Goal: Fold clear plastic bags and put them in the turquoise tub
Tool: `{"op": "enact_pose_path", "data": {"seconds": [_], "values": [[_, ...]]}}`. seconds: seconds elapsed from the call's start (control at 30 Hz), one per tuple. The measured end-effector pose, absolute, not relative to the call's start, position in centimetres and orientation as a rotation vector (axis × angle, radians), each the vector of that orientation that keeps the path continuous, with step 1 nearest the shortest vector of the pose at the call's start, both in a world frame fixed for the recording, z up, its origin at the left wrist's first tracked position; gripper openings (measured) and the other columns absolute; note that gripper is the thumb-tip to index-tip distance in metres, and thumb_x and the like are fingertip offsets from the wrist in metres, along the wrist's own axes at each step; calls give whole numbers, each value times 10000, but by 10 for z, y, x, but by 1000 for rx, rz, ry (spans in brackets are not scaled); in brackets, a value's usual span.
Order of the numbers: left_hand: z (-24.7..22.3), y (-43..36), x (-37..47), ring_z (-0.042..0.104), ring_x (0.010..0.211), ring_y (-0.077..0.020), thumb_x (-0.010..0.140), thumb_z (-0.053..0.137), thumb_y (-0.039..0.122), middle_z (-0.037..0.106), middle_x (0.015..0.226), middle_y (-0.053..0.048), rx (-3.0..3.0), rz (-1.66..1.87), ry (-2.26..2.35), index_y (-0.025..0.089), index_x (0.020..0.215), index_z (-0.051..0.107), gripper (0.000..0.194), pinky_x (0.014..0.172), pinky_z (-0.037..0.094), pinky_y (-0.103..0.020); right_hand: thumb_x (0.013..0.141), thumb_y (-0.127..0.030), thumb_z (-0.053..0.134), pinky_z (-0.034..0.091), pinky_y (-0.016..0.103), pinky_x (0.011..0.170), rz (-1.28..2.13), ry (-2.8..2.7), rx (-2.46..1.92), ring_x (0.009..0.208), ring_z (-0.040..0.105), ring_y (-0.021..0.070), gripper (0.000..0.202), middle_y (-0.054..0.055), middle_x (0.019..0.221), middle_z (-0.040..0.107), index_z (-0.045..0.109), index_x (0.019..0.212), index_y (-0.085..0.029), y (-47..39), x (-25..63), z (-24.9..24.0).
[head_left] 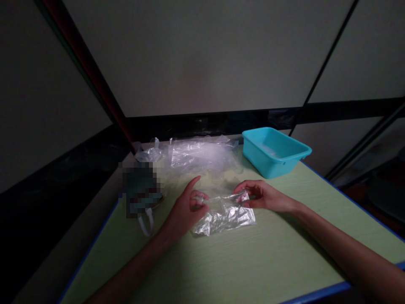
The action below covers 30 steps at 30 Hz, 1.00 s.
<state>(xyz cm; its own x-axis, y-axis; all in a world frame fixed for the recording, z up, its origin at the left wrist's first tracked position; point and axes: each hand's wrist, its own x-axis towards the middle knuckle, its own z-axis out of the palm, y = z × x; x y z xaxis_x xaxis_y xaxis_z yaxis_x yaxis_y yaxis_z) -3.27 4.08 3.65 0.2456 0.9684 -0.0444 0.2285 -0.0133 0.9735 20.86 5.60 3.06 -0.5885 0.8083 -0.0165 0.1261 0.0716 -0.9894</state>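
A clear plastic bag (224, 213) lies crinkled on the pale green table, its near edge spread toward me. My left hand (190, 204) pinches the bag's upper left corner, with the index finger raised away from it. At the upper right corner, my right hand (257, 194) has its thumb and fingers closed around the film. Just beyond both hands, more clear plastic bags (204, 154) lie in a flat, shiny heap.
A turquoise plastic basin (274, 154) stands at the back right of the table (253, 261). On the left sits a dark, pixelated item (141, 190) with a white strap (147, 223). Crumpled plastic (152, 152) lies behind it, near the panelled wall (202, 63).
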Motion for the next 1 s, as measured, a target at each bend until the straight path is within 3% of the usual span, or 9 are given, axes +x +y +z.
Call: {"op": "enact_pose_path", "data": {"seconds": [0.53,1.0], "values": [[32,37,-38,523,634,-99,513,692,69,517,1045,-56,1686,663,1166,247,1325,220,956,497,423,-195,570,-141,754,498,232,625,1512,-1846,-955,819,547,140,537,9,883,546,513,1049,-166,49,206,31],[29,35,-39,480,688,-123,469,706,45,523,1085,-32,1752,614,1162,287,1321,282,982,530,411,-195,529,-153,774,436,176,470,1339,-2045,-1027,600,524,91,644,-12,827,552,489,1105,-199,43,203,28]]}}
